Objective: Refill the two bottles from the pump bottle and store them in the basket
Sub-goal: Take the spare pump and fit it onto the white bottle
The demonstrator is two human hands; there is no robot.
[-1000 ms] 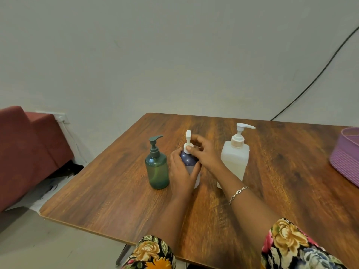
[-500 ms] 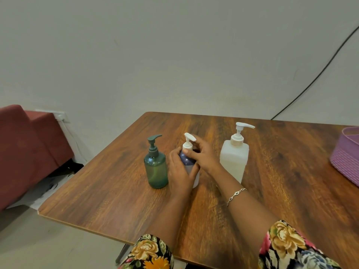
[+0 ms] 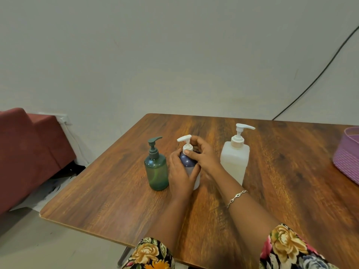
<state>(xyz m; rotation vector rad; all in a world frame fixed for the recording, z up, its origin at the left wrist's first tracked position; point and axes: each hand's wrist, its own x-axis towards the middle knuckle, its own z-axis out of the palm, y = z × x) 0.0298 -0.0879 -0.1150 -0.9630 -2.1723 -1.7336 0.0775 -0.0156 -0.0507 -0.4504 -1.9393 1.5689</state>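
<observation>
Gripping the blue bottle (image 3: 188,162) body, left hand (image 3: 179,175) holds it upright on the table (image 3: 116,191). Right hand (image 3: 204,154) pinches its white pump (image 3: 184,138) collar.

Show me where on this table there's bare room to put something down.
Free: the tabletop between the white pump bottle and the purple basket, the near-left corner in front of the green bottle, and the far strip behind the bottles. Crowded: the bottle row, left hand and right hand gripping the blue bottle.

Green bottle (image 3: 156,171), dark blue bottle (image 3: 186,162) with white pump (image 3: 184,139), white bottle (image 3: 234,166), purple basket (image 3: 347,154), brown streaky table (image 3: 116,191), flowery sleeves (image 3: 153,253), red sofa (image 3: 29,152).
</observation>
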